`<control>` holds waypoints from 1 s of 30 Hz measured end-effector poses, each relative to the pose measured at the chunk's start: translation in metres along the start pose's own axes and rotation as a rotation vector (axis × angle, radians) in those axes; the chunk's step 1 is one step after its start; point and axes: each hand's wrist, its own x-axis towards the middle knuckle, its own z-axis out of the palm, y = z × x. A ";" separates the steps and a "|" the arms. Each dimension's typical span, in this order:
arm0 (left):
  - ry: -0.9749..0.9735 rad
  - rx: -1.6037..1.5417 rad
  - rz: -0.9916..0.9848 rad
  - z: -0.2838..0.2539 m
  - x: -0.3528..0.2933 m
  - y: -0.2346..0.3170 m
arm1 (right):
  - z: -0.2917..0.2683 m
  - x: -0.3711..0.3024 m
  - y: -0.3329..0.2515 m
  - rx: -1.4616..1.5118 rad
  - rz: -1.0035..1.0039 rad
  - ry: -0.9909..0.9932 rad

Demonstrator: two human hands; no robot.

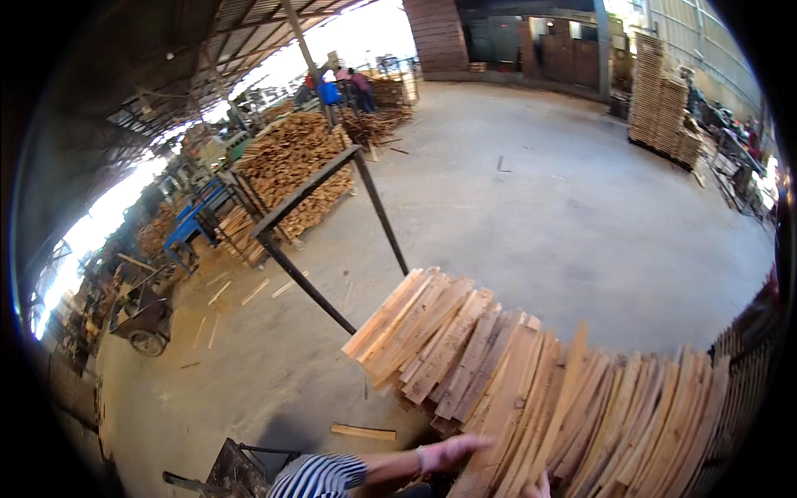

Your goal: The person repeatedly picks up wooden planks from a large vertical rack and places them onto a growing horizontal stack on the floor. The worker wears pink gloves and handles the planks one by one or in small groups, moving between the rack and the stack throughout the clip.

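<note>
A long row of rough wooden strips [490, 357] lies side by side in a stack, curving from the middle to the lower right. My left hand [452, 452], in a pinkish glove, reaches over the near ends with its fingers stretched out; they are slightly blurred. One loose wooden strip [566, 398] lies slanted on top of the others, its far end sticking out past them. At its near end my right hand [540, 487] is pinched on it; only a thumb or finger shows, and the rest is cut off by the lower edge.
A black metal frame [307, 187] rises beyond the stack's left end. A single strip [364, 432] lies on the floor near my left arm. Further off are a wheeled cart [145, 319], a large wood pile [303, 166], a blue stand [193, 220] and a tall stack [656, 100].
</note>
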 end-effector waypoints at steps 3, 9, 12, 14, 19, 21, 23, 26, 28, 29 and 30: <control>0.130 0.229 0.084 0.031 0.031 0.036 | -0.019 0.000 0.007 -0.190 -0.216 0.112; -0.163 0.127 0.209 0.125 0.023 0.116 | -0.021 -0.053 -0.051 -0.356 -0.290 0.219; -0.209 0.256 0.310 0.164 0.017 0.134 | -0.007 -0.096 -0.121 -0.409 -0.186 0.058; -0.282 0.302 0.308 0.197 0.012 0.156 | -0.004 -0.110 -0.135 -0.360 -0.223 0.124; -0.472 0.269 0.151 0.276 0.017 0.200 | -0.050 -0.115 -0.127 -0.072 -0.516 0.406; -0.555 0.334 0.184 0.306 0.013 0.225 | 0.022 -0.152 -0.184 0.183 -0.558 0.468; -0.681 0.310 0.063 0.333 0.024 0.240 | 0.029 -0.178 -0.218 0.149 -0.550 0.493; -0.960 0.376 0.237 0.366 0.052 0.229 | 0.024 -0.218 -0.244 0.102 -0.633 0.722; -1.024 0.415 0.390 0.374 0.058 0.240 | 0.024 -0.235 -0.258 0.035 -0.704 0.754; -0.972 0.412 0.281 0.386 0.067 0.237 | 0.023 -0.250 -0.260 0.012 -0.712 0.806; -0.918 0.394 0.171 0.398 0.077 0.232 | 0.032 -0.271 -0.276 -0.021 -0.723 0.878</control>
